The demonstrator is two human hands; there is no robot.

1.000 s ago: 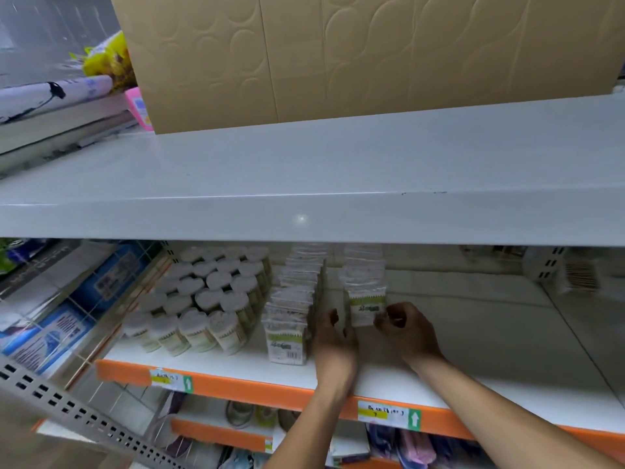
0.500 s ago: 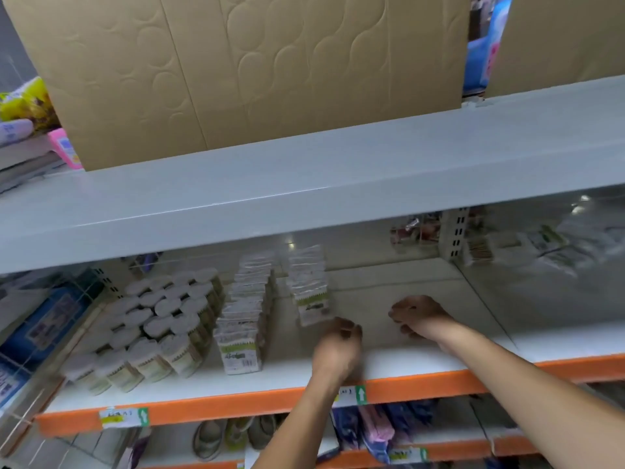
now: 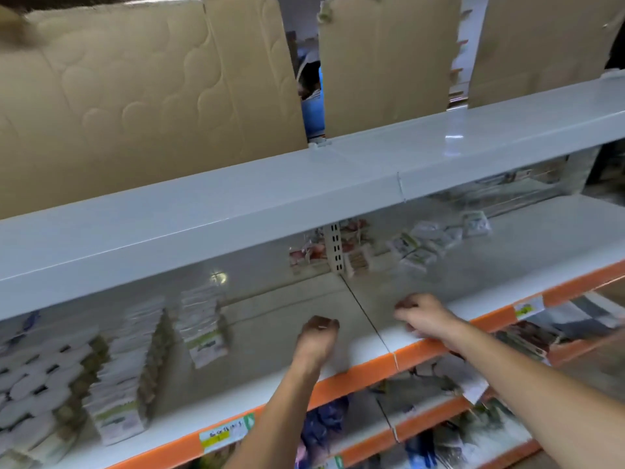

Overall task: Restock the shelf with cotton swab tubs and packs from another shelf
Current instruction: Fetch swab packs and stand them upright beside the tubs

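Both hands over the white shelf (image 3: 270,377), nothing held. L hand (image 3: 318,336) fingers curled loosely, R hand (image 3: 422,316) fingers curled too, near orange front edge. Swab packs (image 3: 203,330) in rows just left of L hand, tubs (image 3: 37,380) further left. More packs (image 3: 422,245) lie loose beyond R hand, at back of the next shelf bay
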